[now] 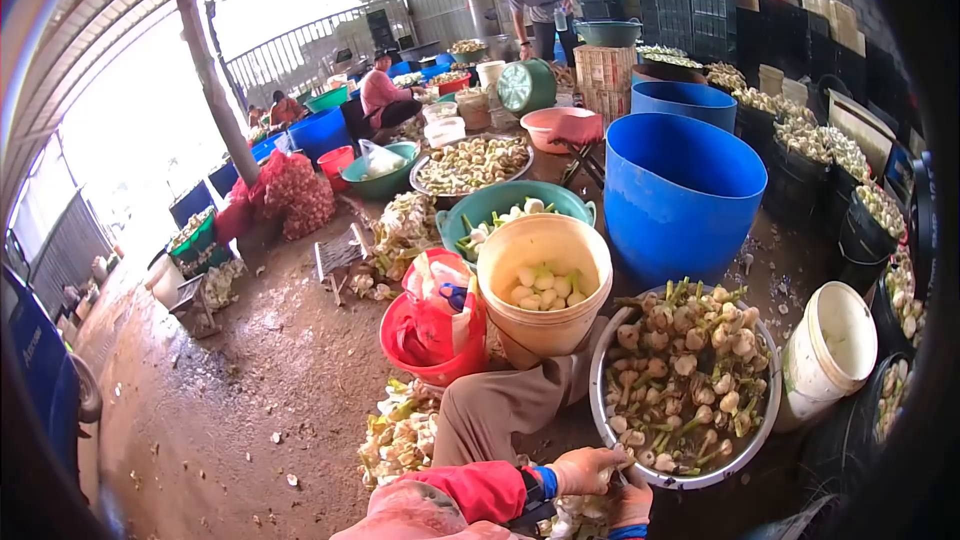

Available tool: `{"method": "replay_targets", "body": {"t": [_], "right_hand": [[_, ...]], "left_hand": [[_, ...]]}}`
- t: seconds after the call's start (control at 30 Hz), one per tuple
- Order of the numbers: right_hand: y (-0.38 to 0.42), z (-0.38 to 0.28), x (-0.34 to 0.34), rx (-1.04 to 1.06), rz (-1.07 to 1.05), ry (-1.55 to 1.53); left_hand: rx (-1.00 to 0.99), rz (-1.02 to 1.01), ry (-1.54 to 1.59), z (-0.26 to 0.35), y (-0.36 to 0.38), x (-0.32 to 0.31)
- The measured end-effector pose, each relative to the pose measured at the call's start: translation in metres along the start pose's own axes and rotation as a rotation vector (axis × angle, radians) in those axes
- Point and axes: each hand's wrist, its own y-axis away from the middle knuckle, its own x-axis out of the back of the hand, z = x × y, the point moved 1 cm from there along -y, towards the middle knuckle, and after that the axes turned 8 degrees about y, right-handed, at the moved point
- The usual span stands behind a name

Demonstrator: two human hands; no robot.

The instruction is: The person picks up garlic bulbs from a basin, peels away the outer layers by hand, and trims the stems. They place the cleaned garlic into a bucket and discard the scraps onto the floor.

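Note:
My left hand, in a red sleeve with a blue band at the wrist, is closed around a pale garlic bulb, mostly covered by the fingers. Close against it, my right hand has its fingers curled; what they hold is hidden. Just beyond both hands sits a wide metal basin full of untrimmed garlic bulbs with stems. Peeled white garlic lies in a cream bucket past my knee. Garlic peelings are heaped beside my leg and under my hands.
A red bucket with a bag stands left of the cream bucket, a green basin behind it. To the right are a tall blue tub and a tilted white bucket. Two people work farther back.

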Motion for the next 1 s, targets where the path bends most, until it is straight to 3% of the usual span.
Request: {"method": "replay_targets", "body": {"t": [0.1,0.17,0.4,0.47,0.5,0.53,0.57,0.6,0.63,0.67,0.7,0.77,0.8,0.83,0.9,0.97,1.0], "right_hand": [[-0.009,0.020,0.010,-0.006,0.030,0.093],[-0.025,0.040,0.018,-0.023,0.002,-0.029],[-0.031,0.043,0.016,0.027,0.065,-0.020],[-0.003,0.001,-0.008,0.113,0.049,0.008],[0.010,-0.019,-0.018,0.197,0.031,0.034],[0.011,-0.019,-0.016,0.386,0.051,0.353],[0.015,-0.028,-0.018,0.386,0.053,0.355],[0.023,-0.045,-0.026,0.581,0.047,0.608],[0.028,-0.054,-0.032,0.774,0.037,0.863],[0.015,-0.027,-0.025,0.410,0.001,0.302],[0.008,-0.016,-0.020,0.413,0.002,0.305],[0.000,-0.009,-0.009,0.871,0.039,1.375],[0.001,-0.005,-0.001,0.984,0.065,1.675],[-0.002,0.006,0.007,0.984,0.064,1.676],[-0.013,0.027,0.017,0.437,0.036,0.767],[-0.010,0.024,0.026,0.472,0.072,0.907],[-0.008,0.021,0.026,0.499,0.108,1.048]], "left_hand": [[0.063,-0.009,-0.175,0.013,0.007,0.001],[0.050,-0.010,-0.306,0.013,0.006,-0.001],[-0.089,-0.015,-0.211,-0.010,-0.003,-0.005],[0.165,-0.024,0.773,-0.020,-0.008,0.001],[0.164,-0.026,0.776,-0.026,-0.009,0.003],[0.189,-0.108,1.349,-0.032,-0.009,0.006],[0.209,-0.195,1.920,-0.034,-0.005,0.009],[0.244,-0.202,1.955,-0.012,0.004,0.018],[0.243,-0.203,1.956,-0.014,0.005,0.017],[0.252,-0.092,1.899,-0.021,0.005,0.013],[0.261,0.015,1.839,-0.029,0.004,0.008],[0.191,0.005,1.729,-0.046,0.001,0.002],[0.203,-0.039,1.612,-0.048,-0.001,0.000],[0.213,-0.080,1.494,-0.050,-0.002,-0.004],[0.215,-0.030,1.405,-0.048,-0.003,-0.007],[0.225,0.032,1.015,-0.035,-0.004,-0.004],[0.131,0.046,0.448,-0.017,0.001,0.009]]}}
